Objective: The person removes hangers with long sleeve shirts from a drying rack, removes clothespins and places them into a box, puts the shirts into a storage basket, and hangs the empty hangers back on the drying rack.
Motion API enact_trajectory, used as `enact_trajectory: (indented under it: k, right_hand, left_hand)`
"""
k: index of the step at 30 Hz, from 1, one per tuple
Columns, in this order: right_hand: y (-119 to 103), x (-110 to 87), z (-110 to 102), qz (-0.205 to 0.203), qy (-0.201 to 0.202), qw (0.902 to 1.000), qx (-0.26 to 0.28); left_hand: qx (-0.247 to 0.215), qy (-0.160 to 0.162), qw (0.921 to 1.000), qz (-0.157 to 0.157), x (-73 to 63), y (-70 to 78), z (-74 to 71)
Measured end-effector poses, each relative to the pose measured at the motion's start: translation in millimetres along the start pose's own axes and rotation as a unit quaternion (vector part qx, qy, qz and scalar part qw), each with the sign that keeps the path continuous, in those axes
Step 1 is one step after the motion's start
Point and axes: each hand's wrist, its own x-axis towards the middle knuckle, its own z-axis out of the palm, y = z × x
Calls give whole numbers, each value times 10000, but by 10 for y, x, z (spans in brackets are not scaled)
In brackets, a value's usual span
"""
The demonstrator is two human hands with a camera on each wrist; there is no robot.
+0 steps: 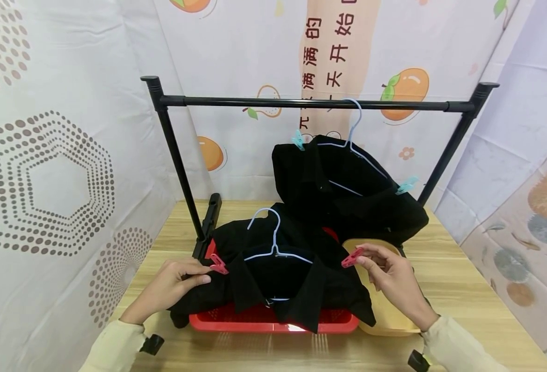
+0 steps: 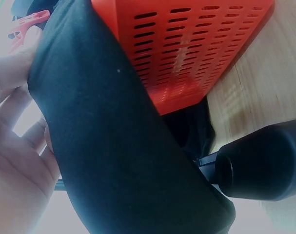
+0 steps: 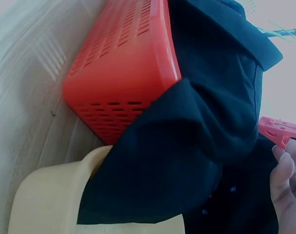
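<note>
Pale curtains printed with fruit [image 1: 254,46] close off the back, and pale wood-grain tabletop [image 1: 468,279] runs beneath everything. Centre stage: a black collared shirt [image 1: 273,279] sprawls over a red perforated plastic basket [image 1: 254,326], on a thin light-blue hanger [image 1: 275,243]. That hanger's long axis lies left to right; its hook points up toward the black metal rack [image 1: 264,102], tip curling to the left.

Now the hands! Left hand [image 1: 178,283] pinches a red plastic clothespin [image 1: 219,264] at the shirt's left shoulder, the peg slanting down to the right. Over on the other side, the right hand [image 1: 388,276] pinches a second red clothespin [image 1: 351,258], this one slanting down to the left. Whether either peg bites the cloth, I cannot tell.

The hanger's ends vanish inside the shirt, and both wrist views crop the hands at the edge, with glare washing over the left one. Black cloth covers most of the basket's inside. Just right, a sleeve droops over the rim of a cream plastic basin [image 1: 385,310], masking part of its interior. Behind, another black shirt [image 1: 347,196] hangs from the rack on its own light-blue hanger, with a turquoise peg [image 1: 298,140] at each shoulder.
</note>
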Motion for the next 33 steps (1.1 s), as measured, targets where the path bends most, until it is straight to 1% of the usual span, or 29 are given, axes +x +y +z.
enact_trajectory:
  k: [3,9,13,16,22,33]
  right_hand:
    - [50,2,-9,-18,40,10000,11]
    - [158,-1,-21,-186,79,9997,105]
    - [208,-14,-45,-220,138,9997,14]
    - [234,-25,-68,-140,199,9997,-66]
    - [289,-57,-122,206,191,9994,-204]
    - [411,-96,-196,316,294,9978,-508]
  left_hand:
    - [-9,-5,10000,-8,3,6,-2]
    - [54,-4,10000,-65,-1,16,-7]
    - [79,-2,9999,-79,1,16,-5]
    - [91,8,9999,-71,3,14,0]
    - [74,10,10000,-49,7,17,6]
    - [-40,6,10000,-20,-9,16,0]
